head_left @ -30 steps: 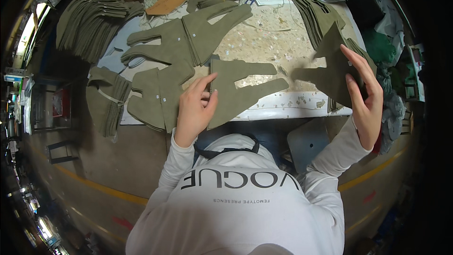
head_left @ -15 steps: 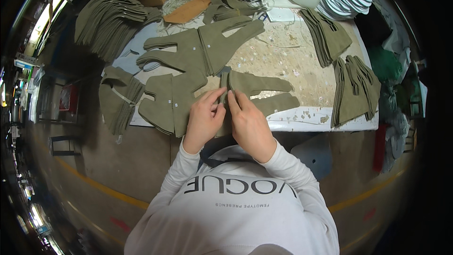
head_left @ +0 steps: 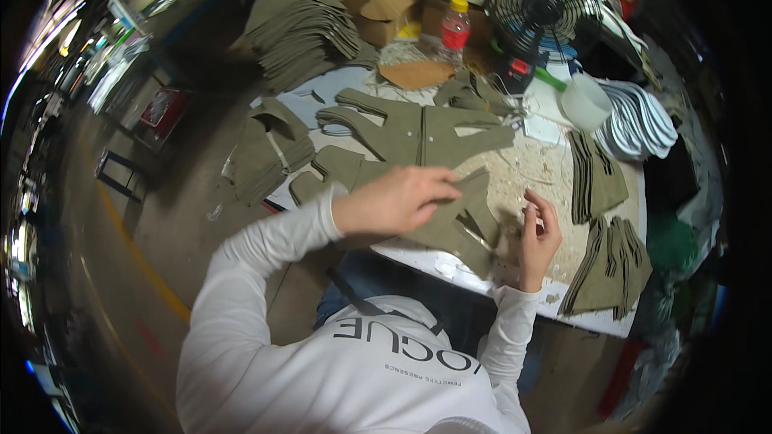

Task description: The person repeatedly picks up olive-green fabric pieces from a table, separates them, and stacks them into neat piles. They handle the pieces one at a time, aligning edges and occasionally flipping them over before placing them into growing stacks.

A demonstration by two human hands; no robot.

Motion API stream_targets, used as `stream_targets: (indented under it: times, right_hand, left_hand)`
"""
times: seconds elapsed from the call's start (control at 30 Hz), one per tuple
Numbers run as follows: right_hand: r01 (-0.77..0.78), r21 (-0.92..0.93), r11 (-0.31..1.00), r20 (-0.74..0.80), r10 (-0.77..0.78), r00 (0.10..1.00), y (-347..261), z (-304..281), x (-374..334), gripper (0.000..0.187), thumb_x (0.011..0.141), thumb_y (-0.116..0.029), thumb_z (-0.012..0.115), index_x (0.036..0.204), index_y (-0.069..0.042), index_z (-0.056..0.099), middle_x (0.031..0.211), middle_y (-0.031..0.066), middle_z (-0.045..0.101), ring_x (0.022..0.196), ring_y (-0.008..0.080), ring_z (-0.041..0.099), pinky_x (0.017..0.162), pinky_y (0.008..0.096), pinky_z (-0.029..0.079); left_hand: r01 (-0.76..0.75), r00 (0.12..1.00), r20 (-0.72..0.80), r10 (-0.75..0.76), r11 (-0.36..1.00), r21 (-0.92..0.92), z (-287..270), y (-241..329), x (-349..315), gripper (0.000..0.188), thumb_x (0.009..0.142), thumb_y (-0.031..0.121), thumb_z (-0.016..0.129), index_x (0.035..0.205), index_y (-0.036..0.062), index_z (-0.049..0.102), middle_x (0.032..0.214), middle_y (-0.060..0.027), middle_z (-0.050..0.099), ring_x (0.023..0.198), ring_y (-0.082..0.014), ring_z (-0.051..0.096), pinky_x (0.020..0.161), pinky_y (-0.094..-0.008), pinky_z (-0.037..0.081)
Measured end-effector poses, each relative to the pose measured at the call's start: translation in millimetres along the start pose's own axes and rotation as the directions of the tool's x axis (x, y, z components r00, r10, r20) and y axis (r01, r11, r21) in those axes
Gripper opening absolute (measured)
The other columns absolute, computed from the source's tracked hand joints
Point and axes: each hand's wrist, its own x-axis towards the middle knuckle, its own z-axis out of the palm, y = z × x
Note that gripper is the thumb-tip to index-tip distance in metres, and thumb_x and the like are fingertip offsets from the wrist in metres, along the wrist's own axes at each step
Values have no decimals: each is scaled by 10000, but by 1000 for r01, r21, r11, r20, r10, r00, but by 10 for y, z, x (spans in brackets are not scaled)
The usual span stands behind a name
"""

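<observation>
Across the front of the table reaches my left hand (head_left: 398,199), over a forked olive-green cut piece (head_left: 474,229) whose prongs point toward the front edge. Its fingers are bent and smeared by motion; whether they grip the piece is unclear. To the right of that piece is my right hand (head_left: 539,241), raised with fingers curved and apart, nothing between them. Behind my left hand lie stacked olive-green cut pieces (head_left: 426,133) laid side by side, with small white labels. More such pieces (head_left: 334,165) are partly covered by my left forearm.
Further olive stacks lie left (head_left: 273,153), at the back left (head_left: 301,32) and on the right (head_left: 607,265). A black fan (head_left: 543,4), a red-labelled bottle (head_left: 454,32), a white tape roll (head_left: 585,102) and white curved pieces (head_left: 639,120) stand along the back.
My hands have moved apart, left hand to the upper right, right hand to the lower right. The forked piece has turned, prongs now toward the front. The view has swung, showing the fan.
</observation>
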Motion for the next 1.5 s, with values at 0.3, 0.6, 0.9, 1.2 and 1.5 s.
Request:
stream_targets:
  times: [0.3,0.6,0.9,1.2,1.5]
  right_hand:
    - [-34,-77,996,-73,29,997,279,-131,-131,196,940,-82,573,1066,-44,718,1000,34,690,831,90,615,622,218,470]
    - [-16,-90,996,-93,7,996,286,-129,-137,202,942,-68,556,1060,-43,718,989,42,692,817,92,619,607,210,463]
    - [25,-162,986,-18,-28,999,260,-121,-131,190,943,-67,558,1048,-40,714,954,33,687,834,93,634,605,212,457]
    - [329,-95,940,231,-300,925,-299,91,175,177,869,16,601,983,-58,715,861,77,653,737,209,626,630,288,484]
    - [635,-94,767,692,-408,595,-200,956,727,189,760,-112,727,947,-93,714,981,62,645,978,273,604,809,390,525]
  left_hand:
    - [-43,978,-173,119,921,388,-2325,-584,456,422,858,28,578,1265,125,644,1339,-89,591,1177,-209,587,1007,-334,455]
    - [635,528,-433,-731,678,-370,-3255,-2232,-389,398,923,75,583,1313,146,622,1242,-21,627,1073,-68,585,871,-196,474]
    - [696,606,-705,-369,674,246,-3143,-2677,-553,351,838,305,701,1171,194,709,1026,-101,714,963,-208,670,879,-318,504]
    - [349,695,-660,284,670,656,-2321,-1738,-212,250,850,254,681,1070,140,707,1053,-99,688,977,-288,662,864,-373,522]
    - [-188,962,245,119,941,283,-471,-1317,128,293,764,189,759,1024,81,682,993,-63,669,912,-296,643,794,-394,518]
